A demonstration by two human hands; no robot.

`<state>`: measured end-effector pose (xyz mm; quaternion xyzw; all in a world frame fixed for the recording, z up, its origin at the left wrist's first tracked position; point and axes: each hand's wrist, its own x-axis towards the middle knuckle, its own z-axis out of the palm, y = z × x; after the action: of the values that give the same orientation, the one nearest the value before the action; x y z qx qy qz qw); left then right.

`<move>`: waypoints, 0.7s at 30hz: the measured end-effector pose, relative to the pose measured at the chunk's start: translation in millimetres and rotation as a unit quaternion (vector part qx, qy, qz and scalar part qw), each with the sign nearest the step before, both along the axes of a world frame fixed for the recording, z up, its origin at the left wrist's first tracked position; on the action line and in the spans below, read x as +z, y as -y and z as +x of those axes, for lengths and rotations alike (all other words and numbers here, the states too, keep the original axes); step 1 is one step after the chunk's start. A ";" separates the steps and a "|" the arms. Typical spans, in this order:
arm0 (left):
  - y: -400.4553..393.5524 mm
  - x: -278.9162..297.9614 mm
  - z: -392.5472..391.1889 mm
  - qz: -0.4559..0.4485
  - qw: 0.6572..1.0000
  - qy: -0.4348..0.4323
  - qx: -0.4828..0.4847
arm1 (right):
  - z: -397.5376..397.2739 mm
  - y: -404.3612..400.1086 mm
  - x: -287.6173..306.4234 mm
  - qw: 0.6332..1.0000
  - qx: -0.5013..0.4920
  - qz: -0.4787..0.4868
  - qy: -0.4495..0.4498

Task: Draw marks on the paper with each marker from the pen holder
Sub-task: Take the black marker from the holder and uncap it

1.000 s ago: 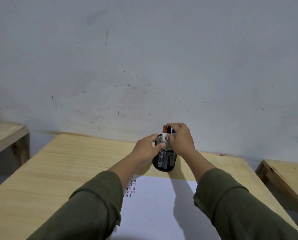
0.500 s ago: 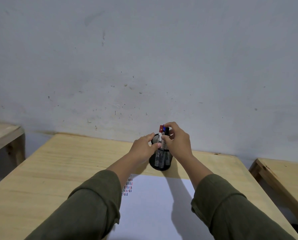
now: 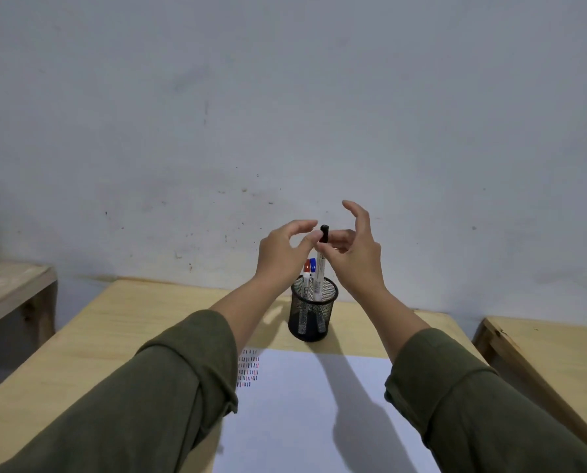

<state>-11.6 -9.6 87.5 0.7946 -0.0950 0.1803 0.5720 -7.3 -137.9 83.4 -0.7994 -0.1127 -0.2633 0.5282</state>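
A black mesh pen holder [image 3: 312, 317] stands on the wooden table [image 3: 114, 329], just behind a white sheet of paper [image 3: 302, 404]. A red-capped marker [image 3: 306, 273] and a blue-capped marker [image 3: 313, 268] stand inside it. My right hand [image 3: 353, 254] pinches a white marker with a black cap [image 3: 320, 264], lifted so its lower end is still inside the holder. My left hand [image 3: 282, 250] is raised beside it, its thumb and fingertips touching the cap. Rows of short red, blue and black marks [image 3: 248, 367] sit at the paper's top left corner.
A grey wall rises right behind the table. A wooden bench [image 3: 8, 288] stands to the left and another wooden surface [image 3: 541, 349] to the right. My green sleeves cover the near part of the table and paper.
My left hand let go of the holder and rose to the marker's cap. My right hand lifted the black-capped marker upward out of the group.
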 end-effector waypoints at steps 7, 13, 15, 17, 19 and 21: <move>-3.9 22.2 -31.5 0.017 1.000 0.016 -0.010 | -35.8 -7.6 12.7 0.999 0.028 -0.020 0.015; -18.7 24.3 -61.2 -0.064 0.998 -0.003 0.016 | -67.6 -15.4 10.0 0.998 0.036 -0.019 -0.038; -25.0 22.3 -67.7 -0.118 0.992 -0.019 0.037 | -74.2 -16.1 3.6 0.996 0.045 -0.037 -0.069; -33.4 18.1 -71.7 -0.174 0.982 -0.033 0.063 | -81.3 -15.8 0.8 0.994 0.046 -0.040 -0.093; -42.4 12.3 -77.0 -0.202 0.974 -0.051 0.090 | -86.5 -15.0 1.3 0.992 0.058 0.000 -0.113; -49.3 4.3 -81.6 -0.202 0.971 -0.070 0.104 | -90.4 -14.7 4.7 0.987 0.074 0.064 -0.126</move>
<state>-93.2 39.7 91.7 0.6785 0.0666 0.1978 0.7043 -97.8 -123.1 88.0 -0.7803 -0.0867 -0.1271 0.6061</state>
